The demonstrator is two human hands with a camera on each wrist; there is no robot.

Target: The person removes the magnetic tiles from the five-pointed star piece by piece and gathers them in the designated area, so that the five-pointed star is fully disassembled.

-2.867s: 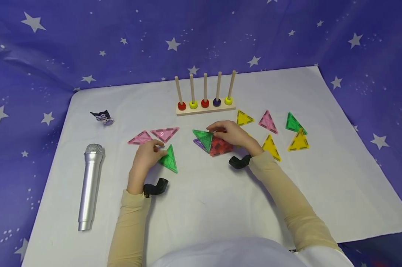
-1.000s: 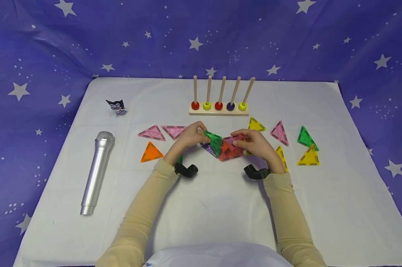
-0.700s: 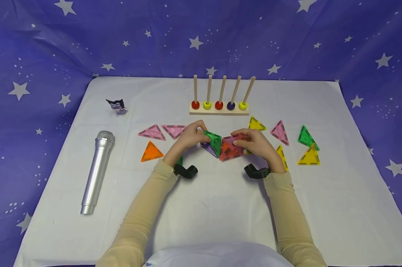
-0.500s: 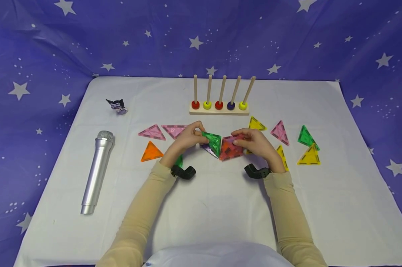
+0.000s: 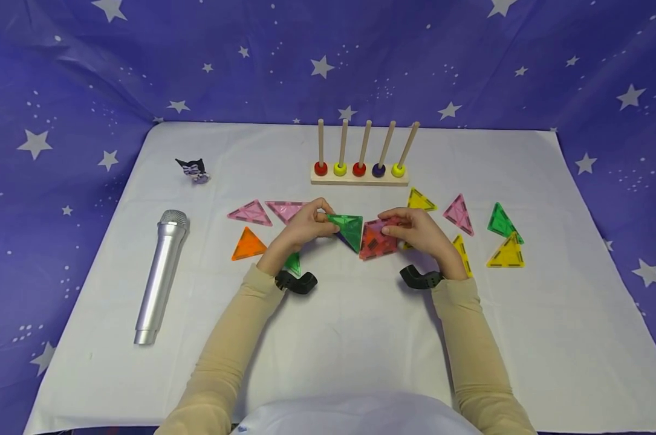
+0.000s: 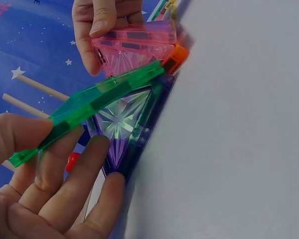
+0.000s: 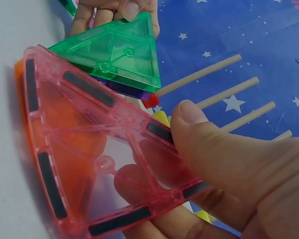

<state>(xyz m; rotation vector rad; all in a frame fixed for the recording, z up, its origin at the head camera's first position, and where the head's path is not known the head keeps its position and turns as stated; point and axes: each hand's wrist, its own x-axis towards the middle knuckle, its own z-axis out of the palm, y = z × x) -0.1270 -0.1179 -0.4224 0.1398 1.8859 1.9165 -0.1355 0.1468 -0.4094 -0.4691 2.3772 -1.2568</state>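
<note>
My left hand (image 5: 306, 226) pinches a green triangular magnetic tile (image 6: 104, 97) between thumb and fingers. Close under it sits a purple triangular tile (image 6: 117, 134), with two of my left fingertips at its edge. In the head view, green mostly overlaps purple. My right hand (image 5: 419, 232) grips a pink magnetic tile (image 7: 45, 134), thumb on top and fingers beneath. An orange tile (image 6: 175, 59) shows below the pink pieces, and through them the group looks red in the head view. Both groups are side by side, the green tile's corner close to the pink edge.
Pink triangles (image 5: 251, 212), an orange triangle (image 5: 248, 244) and a partly hidden green one (image 5: 293, 264) lie left. Yellow (image 5: 505, 252), pink and green triangles lie right. Behind stands a wooden peg rack (image 5: 360, 178). A silver microphone (image 5: 161, 278) and small figurine (image 5: 195, 171) are at left.
My left hand has left the green triangle at left and taken the middle one. My right hand went from that tile to the pink one. Lately the green tile turned flatter over the purple.
</note>
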